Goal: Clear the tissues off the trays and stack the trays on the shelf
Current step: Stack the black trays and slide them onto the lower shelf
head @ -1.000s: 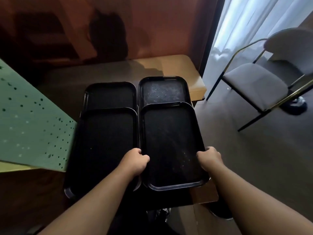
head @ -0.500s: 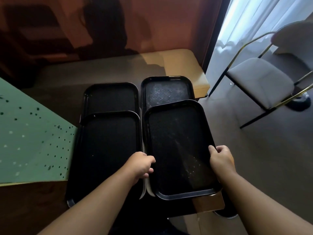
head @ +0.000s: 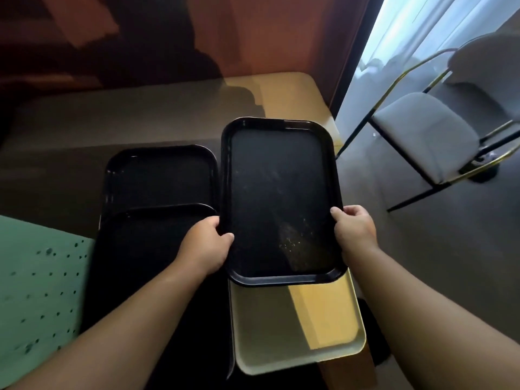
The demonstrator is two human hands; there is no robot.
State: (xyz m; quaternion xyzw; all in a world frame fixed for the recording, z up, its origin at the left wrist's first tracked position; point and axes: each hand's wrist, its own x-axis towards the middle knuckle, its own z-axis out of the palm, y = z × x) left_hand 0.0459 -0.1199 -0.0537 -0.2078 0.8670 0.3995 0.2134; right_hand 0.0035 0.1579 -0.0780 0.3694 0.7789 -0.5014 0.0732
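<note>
A: How are the hands placed?

B: Both forearms reach forward from the bottom of the view. The left hand point(head: 206, 246) grips the left long edge of a black tray point(head: 281, 201), thumb lying over the rim onto the tray's inner face and the other fingers curled out of sight beneath. The right hand point(head: 355, 229) grips the opposite long edge, thumb on top of the rim and knuckles turned outward.

A: So the tray sits between them?

B: Yes, held between the two hands with its short ends pointing away from and toward the person. Its near end overlaps a pale yellow tray point(head: 298, 327), which lies just below the hands, closer to the body.

A: And to the left hand's side?

B: Two more black trays on the desk point(head: 112, 122): one point(head: 140, 263) right beside the left wrist, and another point(head: 160, 175) beyond it, partly covered by the nearer one (both are dark, and their edges are hard to trace in the shade).

A: Anything else around?

B: A green dotted panel point(head: 36, 291) left of the left forearm, and a grey chair point(head: 427, 136) with a thin metal frame well off beyond the right hand, near a bright curtain point(head: 416, 26).
</note>
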